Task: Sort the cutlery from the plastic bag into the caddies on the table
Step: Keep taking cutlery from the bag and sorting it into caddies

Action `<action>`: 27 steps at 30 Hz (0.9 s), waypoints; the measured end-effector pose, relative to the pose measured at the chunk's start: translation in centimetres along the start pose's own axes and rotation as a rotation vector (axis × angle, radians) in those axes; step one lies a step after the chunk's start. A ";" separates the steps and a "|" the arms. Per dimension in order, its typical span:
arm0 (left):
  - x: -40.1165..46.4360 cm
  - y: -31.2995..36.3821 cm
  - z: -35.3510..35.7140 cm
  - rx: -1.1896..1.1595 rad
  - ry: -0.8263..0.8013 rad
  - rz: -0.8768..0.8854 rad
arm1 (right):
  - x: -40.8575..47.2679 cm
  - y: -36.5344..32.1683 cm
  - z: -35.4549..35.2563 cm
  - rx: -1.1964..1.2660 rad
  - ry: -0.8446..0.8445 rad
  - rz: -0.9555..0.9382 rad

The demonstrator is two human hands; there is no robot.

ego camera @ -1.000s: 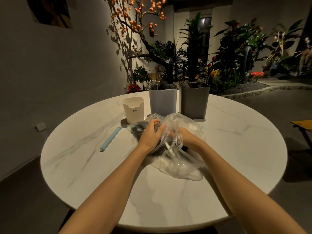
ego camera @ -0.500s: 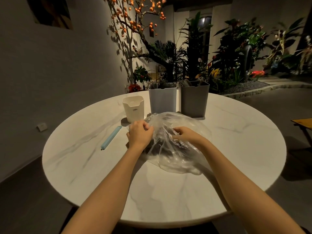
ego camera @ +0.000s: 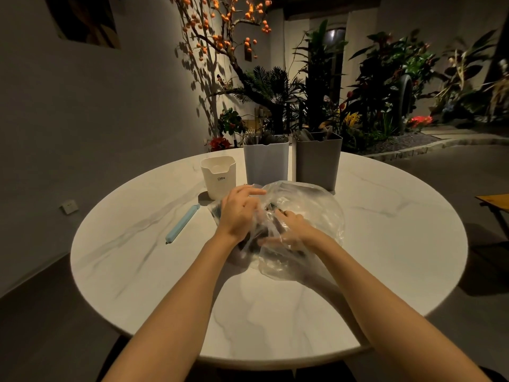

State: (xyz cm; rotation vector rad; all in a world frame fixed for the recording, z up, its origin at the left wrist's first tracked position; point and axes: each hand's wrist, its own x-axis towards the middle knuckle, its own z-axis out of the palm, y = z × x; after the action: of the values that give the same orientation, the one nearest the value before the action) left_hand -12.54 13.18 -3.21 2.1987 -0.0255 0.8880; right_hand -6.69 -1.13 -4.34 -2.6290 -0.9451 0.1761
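Three caddies are stood at the far side of the round marble worktop [ego camera: 165,271]: a cream caddy [ego camera: 219,176], a light grey caddy [ego camera: 265,161] and a dark grey caddy [ego camera: 318,159]. Just before them the clear plastic bag [ego camera: 311,205] is pinched by the left hand [ego camera: 238,213]; the right hand [ego camera: 292,230] is seen inside, its grip indiscernible. A blue bag clip [ego camera: 182,223] is laid leftward.

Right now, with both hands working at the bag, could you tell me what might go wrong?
1. The right hand is inside the clear plastic bag among dark cutlery, so a tine or blade might prick it.
2. The bag lies close to the two tall grey caddies, so a tug might knock them.
3. The thin plastic may tear where the left hand holds it.
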 end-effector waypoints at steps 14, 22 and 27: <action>-0.7 -0.3 -2.6 0.549 -0.734 -0.174 | -0.6 1.6 -1.3 0.383 0.114 0.004; -0.6 -0.7 -3.4 0.577 -0.660 -0.174 | -1.0 1.6 -1.3 0.038 0.051 0.047; -0.4 -0.3 -3.6 0.563 -0.721 -0.223 | -0.9 1.7 -1.4 0.103 0.158 0.050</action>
State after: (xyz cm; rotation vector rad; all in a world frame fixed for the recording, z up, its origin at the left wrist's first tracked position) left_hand -14.87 15.64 -1.98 2.8652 0.1359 -0.0780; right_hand -6.04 -3.36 -3.65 -2.5308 -0.7964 0.0276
